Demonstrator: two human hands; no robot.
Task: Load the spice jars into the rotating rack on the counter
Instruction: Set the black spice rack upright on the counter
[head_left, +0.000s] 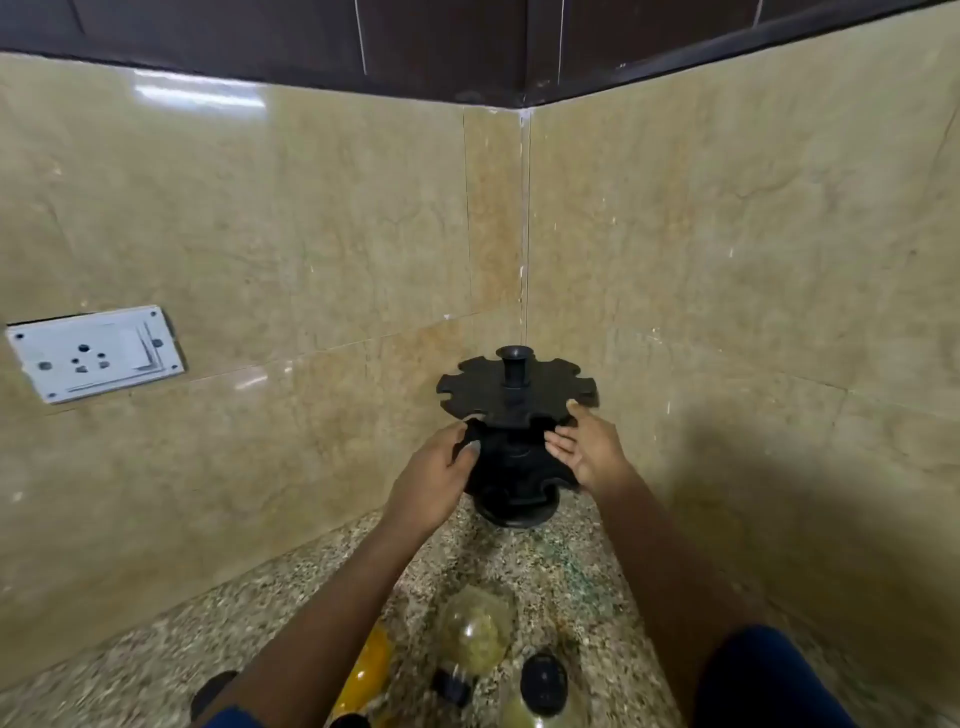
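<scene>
In the counter corner, both hands (434, 480) (589, 449) flanking empty rack (517, 387), walls close

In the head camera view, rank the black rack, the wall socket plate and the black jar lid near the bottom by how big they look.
1. Black rack, largest.
2. Wall socket plate, close behind in area, so the top two are not a firm call.
3. Black jar lid, clearly smallest in the picture, though it lies nearest the camera.

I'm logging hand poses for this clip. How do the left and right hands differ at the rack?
The left hand curls its fingers around the edge of the black rack, while the right hand is open, palm turned inward with fingers spread. The left thumb points up; the right fingertips reach the top disc. Both are at the rack's near side, holding no jar.
</scene>
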